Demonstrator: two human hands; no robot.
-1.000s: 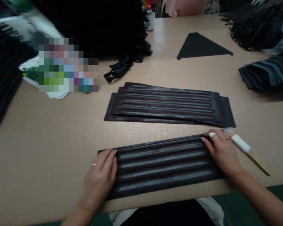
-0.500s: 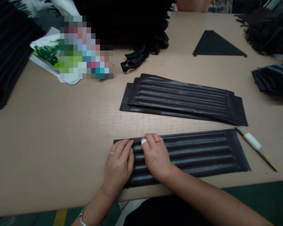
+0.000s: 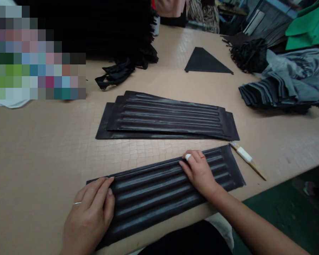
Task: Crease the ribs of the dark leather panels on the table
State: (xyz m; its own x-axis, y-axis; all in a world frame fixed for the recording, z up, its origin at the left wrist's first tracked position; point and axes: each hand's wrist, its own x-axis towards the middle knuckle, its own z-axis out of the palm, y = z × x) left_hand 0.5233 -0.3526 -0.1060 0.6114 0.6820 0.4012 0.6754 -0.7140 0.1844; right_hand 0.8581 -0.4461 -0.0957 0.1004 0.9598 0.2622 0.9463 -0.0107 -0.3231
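Note:
A dark, leather-like panel point(image 3: 149, 193) with raised parallel ribs lies at a slant along the table's near edge. At its left end, my left hand point(image 3: 89, 209), which wears a thin ring, has its fingers closed together on the upper corner. My right hand point(image 3: 199, 171) grips the panel's far edge, right of the middle, with curled fingers; a white wrap covers one fingertip. The fingertips hide the parts of the edge they press. Just beyond lies a small stack of similar ribbed panels point(image 3: 170, 115), slightly fanned.
A brush point(image 3: 244, 154) with white wrapping on its handle lies right of the panel. Farther back are a black trapezoid piece point(image 3: 208, 62), crumpled black strips point(image 3: 115, 72) and a tall black stack point(image 3: 101, 28). Folded dark pieces point(image 3: 271, 92) sit on the right of the tan table point(image 3: 42, 141).
My right hand has slid rightward along the panel's far edge, away from my left hand, which stays at the left end. The view has turned to the right.

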